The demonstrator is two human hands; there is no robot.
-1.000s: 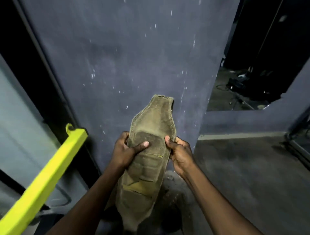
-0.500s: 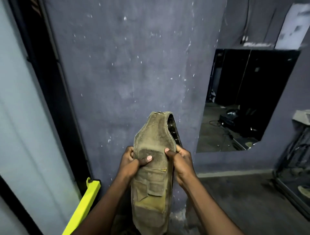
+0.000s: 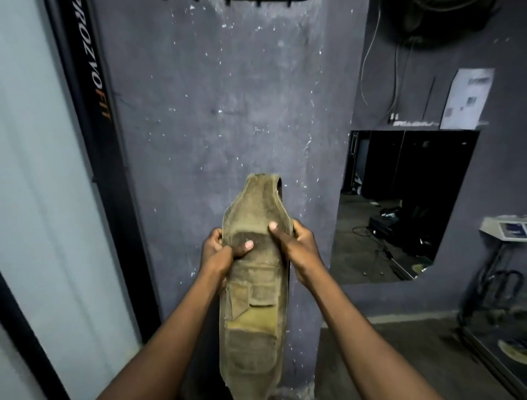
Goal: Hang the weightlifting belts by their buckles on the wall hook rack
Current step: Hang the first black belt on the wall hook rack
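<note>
I hold a worn tan suede weightlifting belt [image 3: 255, 308] upright in front of a grey wall. It is folded over itself, its narrow end up, its wide padded part hanging down. My left hand [image 3: 221, 252] grips its left edge, thumb across the face. Gripping the right edge is my right hand [image 3: 296, 248], thumb on the front. The buckle is hidden. A black wall hook rack [image 3: 256, 2] shows at the very top edge of the view, well above the belt.
A black machine post with lettering [image 3: 94, 94] runs down the left beside a pale panel. A wall mirror [image 3: 399, 205] is at right, a paper notice [image 3: 467, 98] and cables above it. A small stand [image 3: 504, 228] and metal frame stand at far right.
The view has tilted upward: the hook rack has come into sight at the top and the yellow bar at lower left is gone. Both hands keep the same grip and have lifted the belt.
</note>
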